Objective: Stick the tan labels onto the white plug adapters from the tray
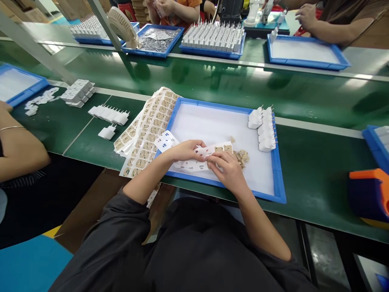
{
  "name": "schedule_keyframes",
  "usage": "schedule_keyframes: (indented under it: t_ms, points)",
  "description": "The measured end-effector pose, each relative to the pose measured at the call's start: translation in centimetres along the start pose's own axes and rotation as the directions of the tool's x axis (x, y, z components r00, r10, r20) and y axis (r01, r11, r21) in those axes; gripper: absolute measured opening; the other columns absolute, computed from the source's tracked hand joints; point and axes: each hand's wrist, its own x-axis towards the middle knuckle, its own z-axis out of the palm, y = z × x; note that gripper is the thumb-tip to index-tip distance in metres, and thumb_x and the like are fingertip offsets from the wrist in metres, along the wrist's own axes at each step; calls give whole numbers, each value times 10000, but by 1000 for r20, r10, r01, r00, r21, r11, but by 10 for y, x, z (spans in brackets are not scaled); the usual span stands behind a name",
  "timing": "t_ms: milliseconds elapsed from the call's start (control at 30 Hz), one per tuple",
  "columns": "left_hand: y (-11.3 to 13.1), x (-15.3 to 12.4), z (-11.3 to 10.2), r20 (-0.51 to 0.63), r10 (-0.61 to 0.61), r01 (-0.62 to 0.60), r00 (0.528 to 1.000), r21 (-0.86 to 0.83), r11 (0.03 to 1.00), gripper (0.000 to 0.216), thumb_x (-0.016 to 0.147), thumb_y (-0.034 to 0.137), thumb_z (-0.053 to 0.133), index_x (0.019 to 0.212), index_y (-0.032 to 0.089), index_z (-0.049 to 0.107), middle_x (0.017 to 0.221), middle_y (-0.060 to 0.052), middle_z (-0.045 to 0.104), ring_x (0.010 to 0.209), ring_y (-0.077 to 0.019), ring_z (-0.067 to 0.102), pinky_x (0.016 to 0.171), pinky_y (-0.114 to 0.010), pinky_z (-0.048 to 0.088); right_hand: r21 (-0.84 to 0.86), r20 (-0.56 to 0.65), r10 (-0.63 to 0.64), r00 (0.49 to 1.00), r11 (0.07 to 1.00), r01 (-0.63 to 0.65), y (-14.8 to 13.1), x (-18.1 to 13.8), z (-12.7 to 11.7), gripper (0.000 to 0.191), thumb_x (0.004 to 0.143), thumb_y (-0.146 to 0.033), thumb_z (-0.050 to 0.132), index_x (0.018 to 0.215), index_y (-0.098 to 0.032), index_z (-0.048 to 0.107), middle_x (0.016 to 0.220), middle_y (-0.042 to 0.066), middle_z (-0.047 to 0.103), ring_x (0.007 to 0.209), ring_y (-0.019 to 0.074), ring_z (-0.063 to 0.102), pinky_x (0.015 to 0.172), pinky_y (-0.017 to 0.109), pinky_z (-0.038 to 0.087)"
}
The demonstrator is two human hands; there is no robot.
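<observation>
Sticker strip [194, 165], white with tan patches at its right end, sits over the near half of a blue-rimmed tray [279, 178]. The left hand [190, 151] has thumb and fingers clamped on it; the right hand [229, 170] has its fingertips against it, though whether they pinch it cannot be told. Loose tan pieces [243, 156] lie just beside the right hand. White plug adapters [266, 132] stand in the tray's far right corner. Fanned sticker sheets [152, 125] lie along its left edge, reaching the near edge of the green desk [313, 162]. Farther left is a row of adapters [108, 114], with a single adapter [107, 132] nearer the desk's near edge.
</observation>
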Motion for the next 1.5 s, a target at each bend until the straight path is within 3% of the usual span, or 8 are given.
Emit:
schedule_keyframes:
  t_ms: [300,433,633,767,900,1133,1300,1500]
  points:
    - [6,-2,-2,35,-24,25,999,-19,999,493,643,322,798,1057,186,567,719,36,645,580,-117,562,547,-221,393,103,30,32,999,994,-35,-3,-2,-10,145,1000,-244,536,947,-257,670,1026,66,716,958,240,640,882,419,495]
    - [8,-3,-8,-64,-26,37,998,178,983,484,710,366,759,1128,192,587,868,-21,708,729,-192,662,641,-280,478,282,-108,119,987,956,-84,0,-9,-25,74,978,-241,566,976,-251,639,1006,81,705,991,253,659,893,439,523]
    - [22,5,-2,-213,150,89,966,811,578,577,831,399,701,1352,209,541,1277,-132,671,1238,-363,578,1020,-468,437,504,-168,343,924,835,-218,16,-30,-39,47,976,-251,581,981,-235,625,994,72,700,978,228,674,870,403,543]
    - [60,41,12,-121,360,-56,925,894,444,517,921,397,617,1381,181,522,1352,-141,629,1268,-338,545,1054,-461,424,465,-128,377,917,840,-280,18,-39,-38,41,961,-251,606,970,-231,641,941,51,718,903,204,684,819,365,546]
    - [93,115,37,-21,553,-213,833,910,355,469,914,280,629,1354,139,547,1356,-164,603,1260,-325,531,1049,-432,431,401,-118,339,933,876,-268,14,-39,-37,25,940,-245,620,942,-233,642,907,46,721,876,205,692,809,364,555]
    - [93,196,80,-117,627,-200,770,889,412,568,896,211,621,1431,135,448,1606,-222,309,1423,-373,361,1099,-491,387,337,-155,296,942,913,-232,16,-37,-36,45,948,-242,592,943,-236,637,943,62,719,915,211,688,831,378,565]
    - [92,191,90,-150,606,-180,781,875,449,412,926,123,491,1338,105,479,1438,-249,477,1347,-364,452,1054,-493,419,286,-176,279,944,932,-222,17,-36,-36,70,943,-256,593,913,-232,652,1060,102,669,1015,236,669,867,407,567]
    - [107,159,77,-135,565,-188,814,859,476,429,868,180,627,1277,152,502,1244,-167,618,1062,-289,664,831,-368,547,319,-200,276,940,926,-204,21,-39,-36,51,939,-229,597,919,-237,644,974,82,674,945,231,671,764,365,572]
